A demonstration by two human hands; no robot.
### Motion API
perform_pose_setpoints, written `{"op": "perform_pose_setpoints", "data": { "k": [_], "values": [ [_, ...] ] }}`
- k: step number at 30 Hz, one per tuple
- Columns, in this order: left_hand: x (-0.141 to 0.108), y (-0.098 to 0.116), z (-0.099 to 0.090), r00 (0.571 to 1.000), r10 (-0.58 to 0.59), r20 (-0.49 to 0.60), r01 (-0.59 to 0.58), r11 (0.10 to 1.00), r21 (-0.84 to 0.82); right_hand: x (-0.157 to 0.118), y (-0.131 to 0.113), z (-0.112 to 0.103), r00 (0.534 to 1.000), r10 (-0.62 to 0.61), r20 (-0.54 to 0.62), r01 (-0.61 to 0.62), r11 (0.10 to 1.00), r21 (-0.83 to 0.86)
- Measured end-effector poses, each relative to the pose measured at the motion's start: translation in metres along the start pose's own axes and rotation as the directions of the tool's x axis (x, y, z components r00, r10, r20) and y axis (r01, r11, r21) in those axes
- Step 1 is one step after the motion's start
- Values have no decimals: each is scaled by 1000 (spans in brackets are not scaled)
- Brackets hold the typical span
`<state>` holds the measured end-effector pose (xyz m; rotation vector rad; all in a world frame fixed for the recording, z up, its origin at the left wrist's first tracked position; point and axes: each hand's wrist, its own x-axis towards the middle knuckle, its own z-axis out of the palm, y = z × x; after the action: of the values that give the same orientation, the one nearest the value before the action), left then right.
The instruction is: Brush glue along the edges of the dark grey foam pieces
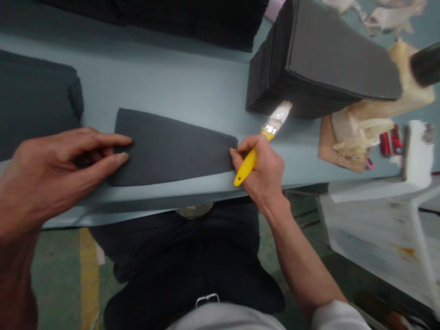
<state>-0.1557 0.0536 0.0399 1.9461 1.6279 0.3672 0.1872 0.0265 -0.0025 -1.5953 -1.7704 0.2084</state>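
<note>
A tapered dark grey panel [172,149] lies flat on the blue-grey table, its wide end to the left. My left hand [65,167] grips that wide end, thumb and forefinger over the edge and the other fingers curled partly out of sight. A paintbrush [252,160] with a yellow handle and whitened bristles is held in my right hand [263,167], bristles pointing up and to the right. The thumb and forefinger of that same hand also touch the panel's narrow right end. Just beyond the bristles stands a tall stack of similar dark panels [340,55].
Dark folded material [34,91] lies at the left, with more dark stacks [185,18] along the back. On the right are a brown board [340,149] with a crusted pale container, a red packet [391,140] and a dark cylinder [426,65]. The table [165,75] ends close to my body.
</note>
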Motion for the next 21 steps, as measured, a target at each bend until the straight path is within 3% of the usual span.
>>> {"op": "perform_pose_setpoints", "data": {
  "k": [5,21],
  "values": [
    [-1,11,-1,997,80,-4,-80,994,80,0,0,-1,999,36,13,-35,998,-52],
    [-1,2,-2,985,171,-2,-171,985,30,-1,3,-2,998,66,7,-65,996,-63]
  ]
}}
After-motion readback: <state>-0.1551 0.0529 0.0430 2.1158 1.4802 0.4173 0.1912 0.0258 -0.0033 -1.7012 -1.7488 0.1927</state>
